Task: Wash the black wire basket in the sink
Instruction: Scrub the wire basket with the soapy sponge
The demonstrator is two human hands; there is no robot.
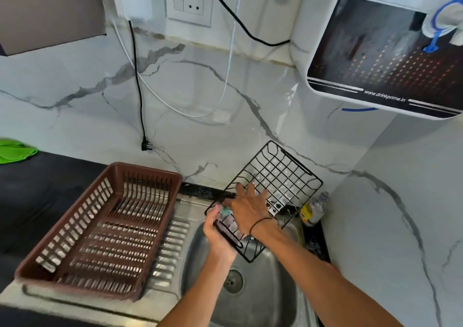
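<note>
The black wire basket [278, 176] is tilted up on edge above the steel sink [270, 291], its far side leaning toward the marble wall. My left hand [219, 236] grips the basket's near lower edge from underneath. My right hand [248, 206] lies on the grid with fingers spread, and a small green scrubber [226, 210] shows at its left edge against the wires. A black band circles my right wrist. The lower corner of the basket hangs over the sink bowl, above the drain [233, 281].
A brown plastic dish rack [140, 176] stands on the steel drainboard to the left. A small bottle with a yellow label [312, 211] sits at the sink's back right corner. A water purifier [380, 51] hangs on the wall above. Cables and a loose plug [144, 145] dangle on the backsplash.
</note>
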